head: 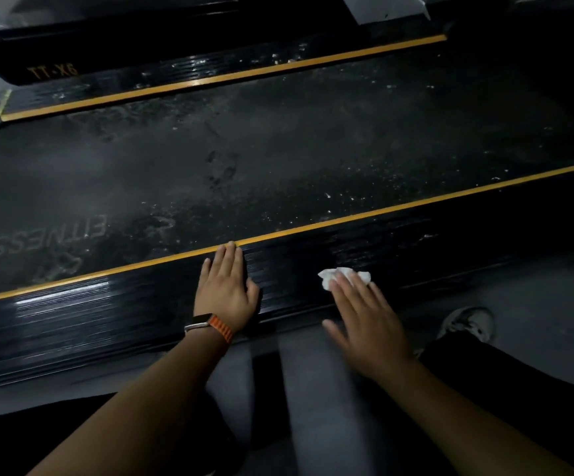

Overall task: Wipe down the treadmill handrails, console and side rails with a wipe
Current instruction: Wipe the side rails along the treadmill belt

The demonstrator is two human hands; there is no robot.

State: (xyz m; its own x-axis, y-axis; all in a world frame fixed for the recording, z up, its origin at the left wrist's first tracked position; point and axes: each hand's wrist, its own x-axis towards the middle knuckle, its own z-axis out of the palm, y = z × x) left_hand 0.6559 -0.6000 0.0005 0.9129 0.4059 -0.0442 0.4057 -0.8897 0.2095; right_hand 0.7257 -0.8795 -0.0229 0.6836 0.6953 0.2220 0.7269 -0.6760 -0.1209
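The near black side rail of the treadmill runs across the view, edged by a yellow stripe. My left hand lies flat on this rail with straight fingers, an orange-strapped watch on its wrist. My right hand presses a crumpled white wipe onto the same rail with straight fingers; only the wipe's far part shows past the fingertips. The dusty running belt lies beyond, and the far side rail with its own yellow stripe sits behind it.
Grey floor lies on my side of the rail. My knees in dark trousers and one light shoe are at the bottom right. A black side cover marked TT-X6 sits at the far left.
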